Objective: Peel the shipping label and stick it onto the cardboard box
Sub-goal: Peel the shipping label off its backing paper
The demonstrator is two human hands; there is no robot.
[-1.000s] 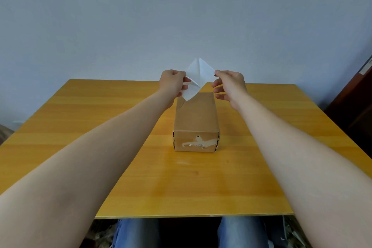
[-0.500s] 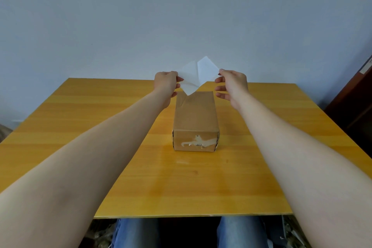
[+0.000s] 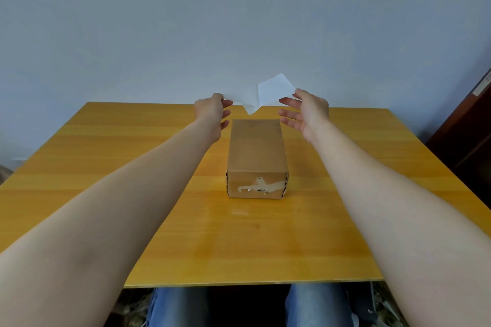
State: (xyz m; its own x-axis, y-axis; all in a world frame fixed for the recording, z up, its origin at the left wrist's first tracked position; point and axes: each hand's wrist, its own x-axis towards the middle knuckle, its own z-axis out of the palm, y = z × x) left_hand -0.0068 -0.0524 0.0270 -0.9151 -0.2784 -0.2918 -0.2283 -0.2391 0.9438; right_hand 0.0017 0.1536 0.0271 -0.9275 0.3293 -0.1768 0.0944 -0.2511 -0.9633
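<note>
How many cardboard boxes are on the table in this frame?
1. The cardboard box sits centred on the table, under the shipping label pinched above its far end by the left hand and right hand. None looks hidden.

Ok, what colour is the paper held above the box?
Plain white paper, no print visible on this side; the head view shows it.
</note>
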